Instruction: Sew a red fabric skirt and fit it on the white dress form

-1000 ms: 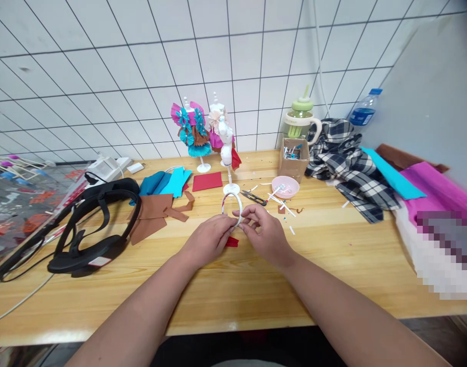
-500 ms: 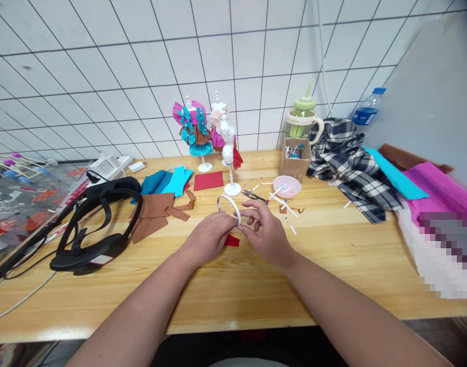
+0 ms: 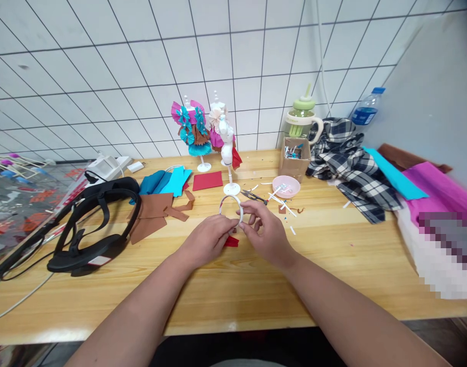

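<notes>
A thin roll of white tape (image 3: 241, 215) stands on edge between my hands, above the wooden table. My left hand (image 3: 205, 237) pinches its lower edge, thumb and fingers closed. The thumb and forefinger of my right hand (image 3: 266, 229) close on the roll's right side, with the other fingers curled. Beneath my left fingertips lies a small piece of red crepe paper (image 3: 231, 241), partly hidden. Beyond the roll is a small white mannequin (image 3: 227, 140) on a round base. Thread snips (image 3: 255, 197) lie to the right of that base.
Dressed mini mannequins (image 3: 197, 127) stand by the tiled wall. A pink bowl (image 3: 286, 192) sits among white paper strips, near a cardboard box (image 3: 294, 165) and a green-lidded jug (image 3: 303, 117). Brown paper (image 3: 149, 216) and a black headset (image 3: 99, 255) lie left; plaid cloth (image 3: 352, 163) lies right.
The roll of tape has turned to show its round face more openly. My right fingers have closed in on its side, while my left hand stays nearly in place.
</notes>
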Available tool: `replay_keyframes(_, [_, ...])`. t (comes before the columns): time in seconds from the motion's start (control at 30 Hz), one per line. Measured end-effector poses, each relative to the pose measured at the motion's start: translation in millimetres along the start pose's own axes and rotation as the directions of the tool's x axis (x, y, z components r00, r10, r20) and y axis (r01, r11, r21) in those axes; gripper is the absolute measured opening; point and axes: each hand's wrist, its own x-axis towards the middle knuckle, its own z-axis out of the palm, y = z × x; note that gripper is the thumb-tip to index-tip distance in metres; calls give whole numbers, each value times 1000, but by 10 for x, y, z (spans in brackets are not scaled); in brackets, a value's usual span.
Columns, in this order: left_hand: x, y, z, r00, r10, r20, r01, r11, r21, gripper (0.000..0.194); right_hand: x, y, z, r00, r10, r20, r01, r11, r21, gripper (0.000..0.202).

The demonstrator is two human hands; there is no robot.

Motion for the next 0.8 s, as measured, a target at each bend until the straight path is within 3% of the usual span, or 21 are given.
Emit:
replay_keyframes(0.17, [-31, 18, -32, 995, -48, -90, 35, 989, -144, 24, 24, -12, -30, 995, -30, 92, 32, 999, -13, 26])
replay_keyframes(0.3, [-15, 45, -76, 995, -61, -82, 41, 975, -218, 26, 22, -8, -18, 999, -21, 47, 22, 1000, -19, 20])
replay_keyframes(0.47, [-3, 54, -65, 999, -28, -43, 17, 971, -239, 30, 24, 15, -6, 997, 75, 34, -75, 997, -8, 23])
replay_keyframes(0.57, [-9, 41, -42, 999, -9, -48, -4, 963, -270, 33, 42, 58, 14, 981, 184, 59, -191, 972, 135, 24])
replay_keyframes(0.67, [-15, 34, -40, 999, 23, -48, -37, 947, -319, 31, 75, 127, 32, 927, 355, 122, -374, 844, 384, 27])
replay_keyframes(0.8, [-24, 11, -69, 994, 28, -103, -56, 961, -273, 24, 139, 224, 12, 833, 518, 194, -490, 530, 692, 34])
